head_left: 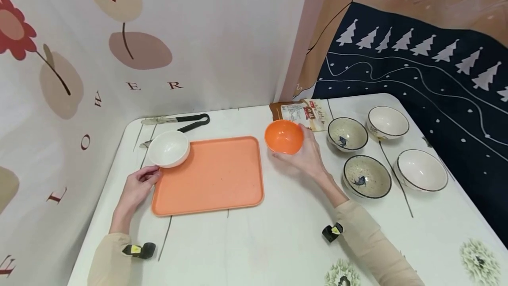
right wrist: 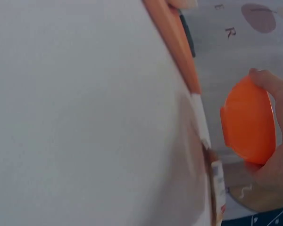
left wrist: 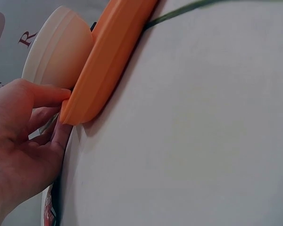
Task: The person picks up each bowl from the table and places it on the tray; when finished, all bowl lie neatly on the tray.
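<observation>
My right hand (head_left: 307,156) grips an orange bowl (head_left: 284,137) by its side, thumb and fingers spread across it. In the right wrist view, the orange bowl (right wrist: 249,121) is held above the table. With its fingertips, my left hand (head_left: 138,187) pinches the left rim of an orange tray (head_left: 222,175); the left wrist view shows the tray's edge (left wrist: 101,70) between thumb and fingers. A white bowl (head_left: 168,149) sits over the tray's back left corner, just beyond those fingertips. Black-handled tongs (head_left: 194,118) lie behind it, one arm partly hidden by the bowl.
Two speckled bowls (head_left: 347,134) with dark rims stand right of my right hand. Beyond them are two white bowls (head_left: 421,170) with dark rims. A brown and white food packet (head_left: 303,114) lies at the table's back edge, against the curtain (head_left: 226,56).
</observation>
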Demonstrator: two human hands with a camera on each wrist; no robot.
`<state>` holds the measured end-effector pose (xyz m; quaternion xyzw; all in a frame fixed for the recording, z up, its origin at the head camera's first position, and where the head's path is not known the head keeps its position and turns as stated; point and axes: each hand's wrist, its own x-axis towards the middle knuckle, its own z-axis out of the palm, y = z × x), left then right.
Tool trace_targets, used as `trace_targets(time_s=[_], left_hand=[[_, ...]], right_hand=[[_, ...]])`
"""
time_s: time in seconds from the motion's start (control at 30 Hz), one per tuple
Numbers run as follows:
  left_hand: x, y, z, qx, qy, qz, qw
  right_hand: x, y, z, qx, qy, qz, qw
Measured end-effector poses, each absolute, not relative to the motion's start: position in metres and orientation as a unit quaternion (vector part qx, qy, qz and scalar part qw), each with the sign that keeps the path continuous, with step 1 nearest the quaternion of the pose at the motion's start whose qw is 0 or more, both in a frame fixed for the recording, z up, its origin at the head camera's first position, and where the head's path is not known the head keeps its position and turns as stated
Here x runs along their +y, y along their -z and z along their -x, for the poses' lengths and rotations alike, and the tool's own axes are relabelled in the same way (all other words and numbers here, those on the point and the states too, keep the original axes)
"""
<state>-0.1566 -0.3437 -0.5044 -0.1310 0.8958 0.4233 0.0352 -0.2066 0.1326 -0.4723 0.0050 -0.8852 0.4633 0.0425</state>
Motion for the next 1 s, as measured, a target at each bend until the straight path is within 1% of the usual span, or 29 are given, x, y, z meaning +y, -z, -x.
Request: trace_targets(time_s=[0.2, 0.33, 0.57, 0.73, 1.0], left_hand=[[-0.345, 0.504, 0.155, 0.892, -0.431, 0.132, 0.035], [-0.346, 0.504, 0.155, 0.889, -0.437, 0.131, 0.029], [-0.344, 0.502, 0.155, 0.896, -0.423, 0.134, 0.033], [-0.342, 0.499, 0.158, 0.897, -0.420, 0.134, 0.044], [-0.344, 0.502, 0.157, 0.888, -0.436, 0.142, 0.043]], right_hand=[[0.100, 0.455, 0.204, -0.875, -0.482, -0.041, 0.018], [0.075, 0.451, 0.199, -0.864, -0.497, -0.075, 0.000], [0.030, 0.452, 0.191, -0.850, -0.498, -0.172, -0.014], [0.002, 0.456, 0.183, -0.854, -0.471, -0.214, -0.048], [-0.038, 0.469, 0.173, -0.847, -0.441, -0.282, -0.095]])
